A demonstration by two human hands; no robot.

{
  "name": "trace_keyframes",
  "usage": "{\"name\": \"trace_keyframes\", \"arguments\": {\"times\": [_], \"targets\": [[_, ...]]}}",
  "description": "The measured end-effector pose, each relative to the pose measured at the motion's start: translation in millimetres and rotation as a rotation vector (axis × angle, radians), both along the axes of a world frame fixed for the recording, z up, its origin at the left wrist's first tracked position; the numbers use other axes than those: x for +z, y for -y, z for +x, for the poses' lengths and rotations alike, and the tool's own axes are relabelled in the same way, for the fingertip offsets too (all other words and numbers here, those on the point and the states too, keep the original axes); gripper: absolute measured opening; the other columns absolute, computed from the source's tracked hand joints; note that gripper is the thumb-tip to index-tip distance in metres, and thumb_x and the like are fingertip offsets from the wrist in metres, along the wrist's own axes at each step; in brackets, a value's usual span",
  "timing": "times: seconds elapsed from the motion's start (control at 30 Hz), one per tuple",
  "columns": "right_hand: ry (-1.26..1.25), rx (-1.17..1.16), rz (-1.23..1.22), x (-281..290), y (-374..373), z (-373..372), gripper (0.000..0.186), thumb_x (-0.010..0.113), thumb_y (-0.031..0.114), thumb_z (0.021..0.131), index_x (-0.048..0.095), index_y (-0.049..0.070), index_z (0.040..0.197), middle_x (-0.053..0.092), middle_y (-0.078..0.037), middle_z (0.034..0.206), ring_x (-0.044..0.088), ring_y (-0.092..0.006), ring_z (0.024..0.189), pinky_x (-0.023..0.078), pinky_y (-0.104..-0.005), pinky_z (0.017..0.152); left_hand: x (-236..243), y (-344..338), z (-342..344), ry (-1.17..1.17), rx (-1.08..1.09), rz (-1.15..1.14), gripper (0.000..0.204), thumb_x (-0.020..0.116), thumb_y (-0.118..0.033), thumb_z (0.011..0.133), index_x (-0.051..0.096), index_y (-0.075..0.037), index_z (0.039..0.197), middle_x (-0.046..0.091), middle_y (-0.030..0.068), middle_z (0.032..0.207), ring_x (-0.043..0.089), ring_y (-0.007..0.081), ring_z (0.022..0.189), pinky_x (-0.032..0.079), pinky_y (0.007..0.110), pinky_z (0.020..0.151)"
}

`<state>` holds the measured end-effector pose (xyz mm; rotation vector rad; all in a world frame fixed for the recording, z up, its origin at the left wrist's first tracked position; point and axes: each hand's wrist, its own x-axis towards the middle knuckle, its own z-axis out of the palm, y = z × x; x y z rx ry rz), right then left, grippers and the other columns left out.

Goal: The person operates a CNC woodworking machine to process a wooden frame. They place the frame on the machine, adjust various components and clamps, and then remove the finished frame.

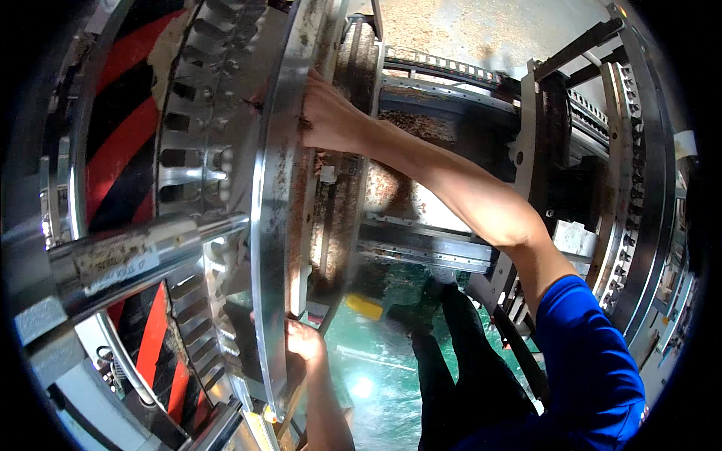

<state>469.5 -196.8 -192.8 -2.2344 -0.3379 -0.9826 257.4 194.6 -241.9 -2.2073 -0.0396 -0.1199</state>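
My right arm crosses to a long upright steel plate (274, 195), where my right hand (320, 113) reaches against its rusty inner side beside a dirty roller-like bar (338, 240); its fingertips are hidden. Lower down, my left hand (304, 338) is at the same plate's edge, below a pale strip (298, 289), with its fingers mostly out of sight. A toothed metal strip (192, 128) and a steel cylinder (113, 263) with a label are left of the plate.
Red-and-black striped panels (120, 165) line the left. Frame rails (429, 252) and upright toothed frames (624, 188) stand right. Debris covers a pale surface (451, 30) at the top. A yellow object (363, 306) lies near the green floor (376, 353) and my legs.
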Motion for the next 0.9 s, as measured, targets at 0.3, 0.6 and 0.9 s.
{"name": "trace_keyframes", "arguments": {"times": [0.3, 0.6, 0.9], "targets": [[0.116, -0.102, 0.108, 0, -9, -6, 0.011, 0.077, 0.007, 0.075, 0.071, 0.004, 0.083, 0.069, -0.014, 0.098, 0.063, -0.0285, 0.108, 0.042, -0.0458, 0.106, -3, -10, 5, 0.079, -0.145, 0.151, 0.046, 0.053, -0.013, 0.096, 0.049, 0.001, 0.139, 0.055, 0.0169, 0.137, 0.057, 0.0335, 0.122, 0.047, 0.045, 0.103], [-0.209, -0.150, -0.069, 13, -9, -19, 0.018, 0.075, 0.020, 0.078, 0.075, 0.002, 0.081, 0.069, -0.015, 0.096, 0.059, -0.0320, 0.112, 0.040, -0.0462, 0.107, 29, 27, 4, 0.124, -0.273, -0.176, 0.028, 0.060, -0.010, 0.090, 0.061, -0.002, 0.117, 0.065, 0.0149, 0.104, 0.066, 0.0296, 0.091, 0.056, 0.040, 0.077], [-0.202, -0.588, 0.291, -54, -128, -205, 0.034, 0.052, 0.029, 0.102, 0.063, -0.002, 0.113, 0.065, -0.021, 0.112, 0.057, -0.0389, 0.117, 0.041, -0.0525, 0.106, 29, 36, 9, 0.050, -0.267, -0.628, 0.064, 0.053, -0.032, 0.104, 0.031, 0.004, 0.153, 0.055, 0.0195, 0.140, 0.061, 0.0283, 0.111, 0.048, 0.038, 0.095]]}}
